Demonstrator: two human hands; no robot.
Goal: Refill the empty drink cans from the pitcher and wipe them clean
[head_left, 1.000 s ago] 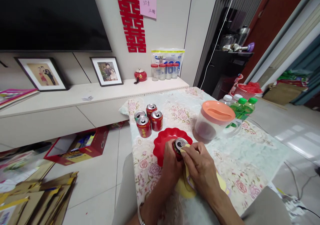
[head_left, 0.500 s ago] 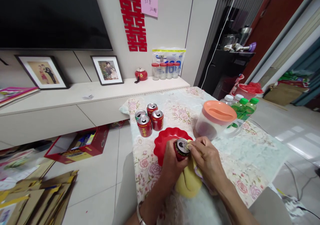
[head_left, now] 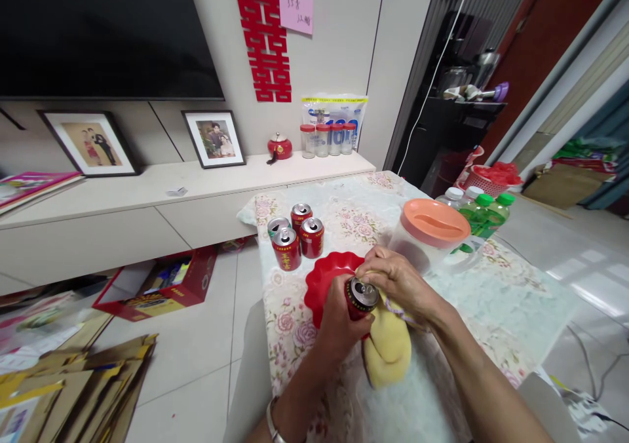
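Note:
My left hand (head_left: pixel 339 318) is wrapped around a dark red drink can (head_left: pixel 360 305), upright with its top facing me and its mouth open. Fingers pinched at the can's far rim, my right hand (head_left: pixel 398 282) grips a yellow cloth (head_left: pixel 388 348), which hangs down beside the can. Behind the can lies a red scalloped plate (head_left: pixel 322 286), partly covered by my hands. To its left stand several opened cans, among them a red can (head_left: pixel 286 250) and a green one (head_left: pixel 278 225) half hidden behind it.
A clear pitcher with an orange lid (head_left: pixel 435 223) stands right of my hands. Beyond it are several bottles with green and white caps (head_left: pixel 484 210). The table has a flowered cloth (head_left: pixel 363 223). Flattened cardboard (head_left: pixel 73 390) and a red box (head_left: pixel 162 286) lie on the floor.
My right hand has moved with the cloth from the can's right side to its far rim. The hanging part of the cloth has swung slightly right. My left hand still holds the can.

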